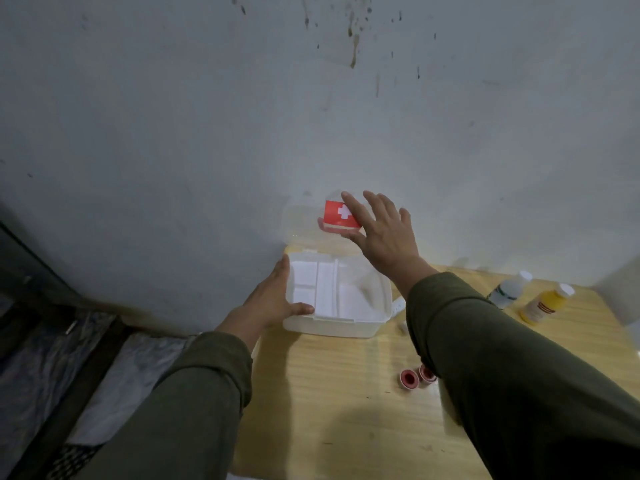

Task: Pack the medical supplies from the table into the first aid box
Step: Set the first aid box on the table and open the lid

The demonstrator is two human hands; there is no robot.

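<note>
A white first aid box (332, 327) stands open on the wooden table, against the wall. White packets (325, 289) lie inside it. Its clear lid (304, 216), with a red label and white cross, stands upright behind it. My left hand (273, 296) grips the box's left side, thumb on the front rim. My right hand (381, 233) is spread open against the raised lid, fingers over the label. Two red-cored tape rolls (415, 375) lie on the table beside my right sleeve. A white bottle (509, 289) and a yellow bottle (543, 306) lie at the right.
The wooden table (329, 393) stands against a stained grey wall (242, 116). Past the table's left edge, dark frames and grey sheeting (69, 358) lie on the floor. A small white object (398, 304) shows between the box and my right sleeve.
</note>
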